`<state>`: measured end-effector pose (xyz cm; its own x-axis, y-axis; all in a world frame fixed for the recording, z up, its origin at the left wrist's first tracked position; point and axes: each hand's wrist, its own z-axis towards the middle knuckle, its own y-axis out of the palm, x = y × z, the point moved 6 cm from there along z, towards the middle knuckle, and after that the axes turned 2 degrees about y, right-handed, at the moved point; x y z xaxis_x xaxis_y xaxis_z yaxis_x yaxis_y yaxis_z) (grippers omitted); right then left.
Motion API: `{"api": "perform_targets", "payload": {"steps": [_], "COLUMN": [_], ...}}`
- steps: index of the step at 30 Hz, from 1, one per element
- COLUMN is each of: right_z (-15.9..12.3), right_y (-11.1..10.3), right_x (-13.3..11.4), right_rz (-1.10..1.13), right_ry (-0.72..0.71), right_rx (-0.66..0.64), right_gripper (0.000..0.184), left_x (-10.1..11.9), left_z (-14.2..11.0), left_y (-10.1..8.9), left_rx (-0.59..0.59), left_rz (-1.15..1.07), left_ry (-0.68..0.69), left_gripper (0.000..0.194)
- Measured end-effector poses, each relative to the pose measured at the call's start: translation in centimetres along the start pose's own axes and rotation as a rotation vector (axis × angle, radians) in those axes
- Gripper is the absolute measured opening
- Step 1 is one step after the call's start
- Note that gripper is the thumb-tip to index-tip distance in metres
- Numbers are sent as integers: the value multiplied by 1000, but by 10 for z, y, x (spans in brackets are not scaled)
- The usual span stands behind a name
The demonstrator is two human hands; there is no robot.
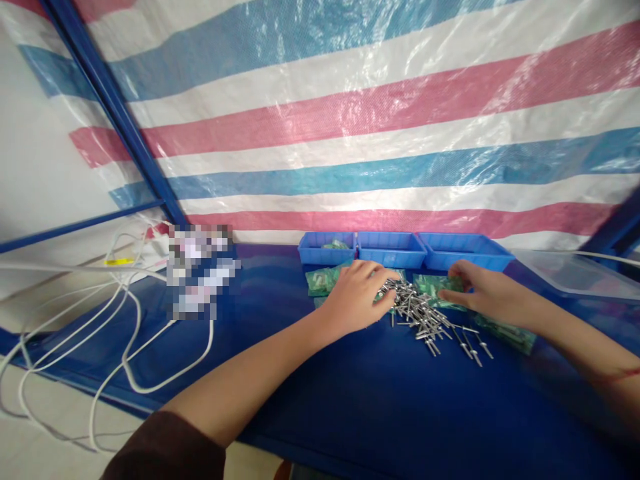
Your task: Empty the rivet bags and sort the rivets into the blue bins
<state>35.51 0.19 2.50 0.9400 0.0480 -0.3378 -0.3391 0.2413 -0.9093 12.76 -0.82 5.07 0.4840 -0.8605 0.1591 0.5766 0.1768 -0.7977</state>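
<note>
A loose pile of silver pop rivets (423, 313) lies on the blue tabletop. My left hand (356, 297) reaches over the pile's left edge, its thumb and fingers apart and curved around some rivets, with no rivet visibly gripped. To the right, my right hand (483, 290) hovers by a green plastic packet (433, 288). Its thumb and forefinger are spread, and nothing shows between them. Another green packet (320, 281) lies behind my left hand, and one more packet (510, 333) sits beneath my right wrist. A few rivets (473, 347) are scattered at the pile's near right.
Behind the pile stand a left blue bin (327, 255) with a green packet inside, a middle bin (393, 259) and a right bin (465, 257). A clear plastic lid or tray (580, 280) is at far right. White cables (133, 360) loop over the table's left edge.
</note>
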Motion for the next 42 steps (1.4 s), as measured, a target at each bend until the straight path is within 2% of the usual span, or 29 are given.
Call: {"api": "perform_targets", "payload": {"steps": [4,6,10,12,14,17,21,23,26,28,31,33,36,39,42], "right_z": [-2,-7,-24,-32,-39,-43,-42,-42,-45,-49,-52,-51,-47,-45,-45], "right_y": [-23,-32,-22,-13,-7,-5,-8,-3,15,21,21,20,16,13,13], "right_x": [-14,-28,-69,-86,-94,-95,-87,-84,-91,-99,-104,-102,-97,-92,-92], "right_rz": [94,270,767,903,972,987,945,966,1144,1280,1371,1392,1412,1365,1233], "right_ry": [36,69,46,33,42,56,118,192,312,371,407,418,391,343,255], "right_rx": [85,148,60,-33,-88,-107,13,10,-228,-346,-352,-310,-212,-159,-152], "right_gripper": [40,49,44,36,30,27,31,37,53,51,34,32,32,30,30], "left_x": [4,4,8,10,10,6,-7,-12,-8,-1,7,11,10,-1,-9], "left_z": [-5,-6,-6,-6,-7,-7,-5,-5,-6,-7,-9,-10,-8,-7,-9], "left_y": [0,-2,-5,-3,-1,1,-3,-12,-23,-23,-20,-17,-17,-10,4], "left_rx": [29,61,78,47,29,68,179,247,267,231,174,150,162,162,109], "left_rz": [-75,-153,-380,-495,-585,-677,-652,-531,-303,-191,-112,-140,-318,-600,-811], "left_ry": [19,11,-79,-155,-235,-307,-316,-271,-79,52,151,165,71,-188,-421], "left_gripper": [19,19,35,32,27,23,17,15,16,19,22,24,32,38,42]}}
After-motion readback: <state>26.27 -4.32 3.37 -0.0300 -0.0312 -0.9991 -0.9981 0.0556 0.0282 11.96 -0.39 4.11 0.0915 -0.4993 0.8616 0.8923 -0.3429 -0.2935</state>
